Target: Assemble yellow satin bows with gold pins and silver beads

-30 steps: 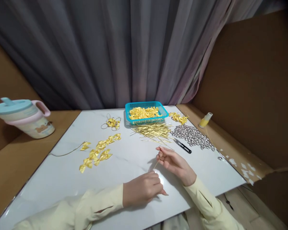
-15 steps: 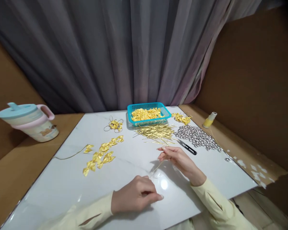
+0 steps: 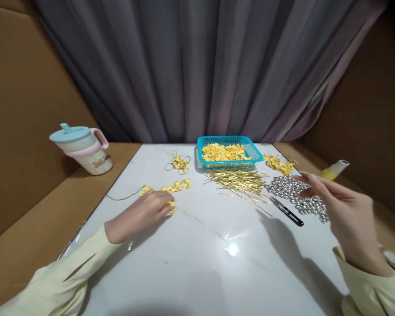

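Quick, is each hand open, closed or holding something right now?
Left hand: at the bows; whether it grips one cannot be told.
Right hand: partly curled near the beads; whether it holds anything cannot be told.

Can spot a cream tumbler (image 3: 87, 154) with a light blue lid (image 3: 77, 133) and a pink handle (image 3: 104, 140), parked on a brown cardboard ledge (image 3: 49, 206) over on the left. Has a little brown cartoon print (image 3: 99, 163) near the bottom, btw. Further back, see a grey, purple-tinged pleated fabric curtain (image 3: 200, 70) hanging between tall brown cardboard walls (image 3: 29, 101). Also see a glossy white marble-look tabletop (image 3: 191, 267) with faint grey veins, catching a bright light spot (image 3: 233, 249).
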Tool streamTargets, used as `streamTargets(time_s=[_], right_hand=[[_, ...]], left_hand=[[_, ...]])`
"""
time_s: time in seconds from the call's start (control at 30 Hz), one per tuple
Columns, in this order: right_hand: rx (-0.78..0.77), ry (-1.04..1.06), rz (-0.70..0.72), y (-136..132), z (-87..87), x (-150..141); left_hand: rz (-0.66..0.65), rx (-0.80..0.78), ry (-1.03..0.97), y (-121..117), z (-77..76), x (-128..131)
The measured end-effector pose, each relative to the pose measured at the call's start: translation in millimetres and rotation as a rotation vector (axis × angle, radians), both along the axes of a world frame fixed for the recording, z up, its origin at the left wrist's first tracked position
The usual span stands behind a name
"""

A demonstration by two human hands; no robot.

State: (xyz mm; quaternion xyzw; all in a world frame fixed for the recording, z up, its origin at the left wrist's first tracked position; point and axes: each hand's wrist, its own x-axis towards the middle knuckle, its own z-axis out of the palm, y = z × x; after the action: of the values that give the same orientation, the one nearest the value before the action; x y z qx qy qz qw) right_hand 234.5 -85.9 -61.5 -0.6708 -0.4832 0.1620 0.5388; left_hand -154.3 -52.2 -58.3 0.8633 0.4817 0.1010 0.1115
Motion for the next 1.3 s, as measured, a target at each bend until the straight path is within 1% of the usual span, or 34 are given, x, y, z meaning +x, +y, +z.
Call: streamTargets(time_s=[0.1, 0.2, 0.27, 0.37, 0.47, 0.57, 0.63, 0.7, 0.77, 0.87, 0.93, 1.0, 1.03, 1.1, 1.17, 1.3], right_hand=[[-0.045, -0.129, -0.061, -5.2, 9.9, 4.9], [-0.063, -0.221, -0.108, -7.1, 12.3, 9.3], [-0.065, -0.281, -0.088, -6.7, 10.3, 12.3], [-0.038, -0.367, -0.005, -5.4, 5.8, 15.8], [0.0, -0.413, 0.048, -3.7, 2.7, 17.4], [0.037, -0.429, 0.09, -0.4, 1.1, 17.0], [0.072, -0.443, 0.163, 3.2, 1.5, 14.6], [0.107, -0.452, 0.277, 7.7, 4.9, 9.2], [0.133, -0.441, 0.402, 12.0, 12.8, -0.3], [0.154, -0.419, 0.572, 15.8, 30.6, -21.8], [0.155, -0.411, 0.686, 16.6, 41.2, -38.2], [0.194, -0.41, 0.739, 17.3, 47.6, -52.8], [0.225, -0.409, 0.745, 18.2, 49.1, -58.6], [0.295, -0.418, 0.755, 20.9, 50.0, -66.3], [0.349, -0.432, 0.759, 24.4, 49.5, -69.3], [0.399, -0.442, 0.776, 30.6, 49.1, -67.7]], left_hand=[[0.027, -0.129, 0.008, 2.9, -7.0, -10.0], [0.065, -0.187, -0.009, 2.9, -15.6, -10.3], [0.087, -0.207, -0.027, 4.3, -20.8, -8.4], [0.113, -0.244, -0.052, 9.3, -25.1, -6.1], [0.133, -0.29, -0.072, 15.7, -25.2, -4.4], [0.156, -0.322, -0.098, 22.0, -21.3, -0.4], [0.158, -0.343, -0.125, 26.1, -14.8, 5.6], [0.138, -0.373, -0.162, 29.8, -3.5, 15.5], [0.091, -0.415, -0.214, 32.7, 12.6, 29.0], [0.002, -0.478, -0.307, 33.9, 41.9, 53.3], [-0.038, -0.483, -0.369, 32.7, 60.6, 69.9], [-0.061, -0.501, -0.443, 31.1, 75.8, 85.2], [-0.064, -0.55, -0.509, 30.6, 81.8, 92.2], [-0.068, -0.615, -0.597, 31.1, 90.3, 104.9], [-0.069, -0.624, -0.644, 34.4, 94.5, 115.9], [-0.077, -0.626, -0.698, 48.4, 93.4, 135.0]])
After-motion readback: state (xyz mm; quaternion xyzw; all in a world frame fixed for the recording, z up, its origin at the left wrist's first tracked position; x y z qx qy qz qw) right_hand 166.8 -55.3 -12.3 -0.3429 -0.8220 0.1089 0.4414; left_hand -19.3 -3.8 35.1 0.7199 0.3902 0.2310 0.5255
